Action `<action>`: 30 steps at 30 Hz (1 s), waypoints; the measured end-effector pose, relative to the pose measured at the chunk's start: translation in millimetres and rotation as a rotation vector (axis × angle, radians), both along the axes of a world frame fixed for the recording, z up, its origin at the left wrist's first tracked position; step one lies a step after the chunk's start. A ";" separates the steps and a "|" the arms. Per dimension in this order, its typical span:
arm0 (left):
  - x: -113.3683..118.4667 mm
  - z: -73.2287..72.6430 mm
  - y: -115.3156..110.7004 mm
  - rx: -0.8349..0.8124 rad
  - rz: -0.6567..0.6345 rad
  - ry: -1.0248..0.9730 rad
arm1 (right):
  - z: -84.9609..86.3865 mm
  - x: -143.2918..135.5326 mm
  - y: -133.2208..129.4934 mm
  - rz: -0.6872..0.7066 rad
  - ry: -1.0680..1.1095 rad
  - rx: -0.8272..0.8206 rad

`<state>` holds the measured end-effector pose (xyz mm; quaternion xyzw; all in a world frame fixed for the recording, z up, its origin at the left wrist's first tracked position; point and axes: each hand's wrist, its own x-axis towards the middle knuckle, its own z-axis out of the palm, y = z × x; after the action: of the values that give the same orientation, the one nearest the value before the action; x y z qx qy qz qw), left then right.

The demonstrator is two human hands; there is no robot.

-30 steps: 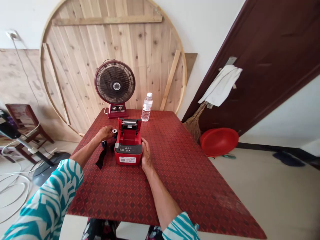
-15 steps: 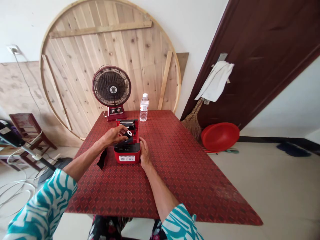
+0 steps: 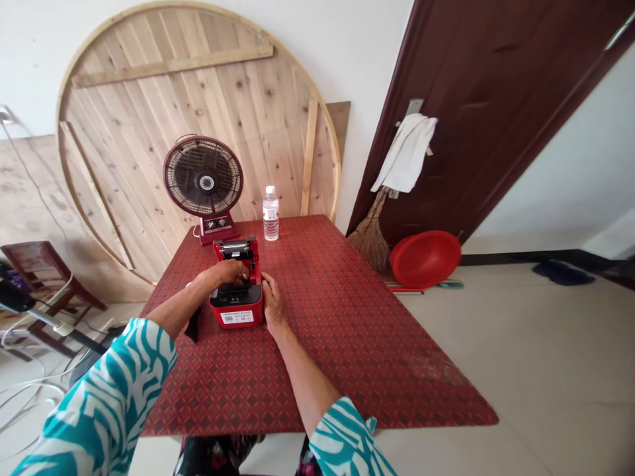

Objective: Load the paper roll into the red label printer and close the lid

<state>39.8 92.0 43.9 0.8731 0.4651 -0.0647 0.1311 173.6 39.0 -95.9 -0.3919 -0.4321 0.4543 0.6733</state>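
A red and black label printer with its lid raised stands on the table, a white sticker on its near side. My left hand reaches down into its open compartment with curled fingers. What those fingers hold, if anything, is hidden by the hand and the printer's body. Along the printer's right side my right hand is pressed, its fingers curved over the edge and gripping it. A black strap lies on the table just left of the printer.
Behind the printer, a fan and a water bottle stand on the red patterned table. A round wooden panel leans on the wall. Right of the table are a broom, a red basin and a door with a white towel.
My left hand has gone down into the printer's compartment; the black roll with a white centre it held is out of sight. My right hand stays on the printer. The view has shifted right.
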 end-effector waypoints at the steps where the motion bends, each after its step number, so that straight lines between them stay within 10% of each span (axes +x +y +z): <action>1: -1.4 2.4 -1.3 -0.019 -0.005 -0.031 | -0.2 0.0 -0.7 0.008 0.009 -0.010; 8: -30.5 16.6 -53.7 -0.040 0.105 -0.485 | 9.2 3.6 12.7 0.043 0.133 -0.087; 17: -31.6 -0.2 -101.3 0.281 -0.157 -0.545 | 104.5 7.4 55.4 0.060 -0.058 0.144; 30: -61.9 -18.0 -107.7 0.567 0.122 -0.583 | 57.3 9.3 -30.7 -0.042 -0.194 0.262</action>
<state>-22.1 -15.7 25.9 0.8273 0.4586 0.3241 0.0151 182.9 8.3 -38.6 -0.3516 -0.5423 0.3399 0.6832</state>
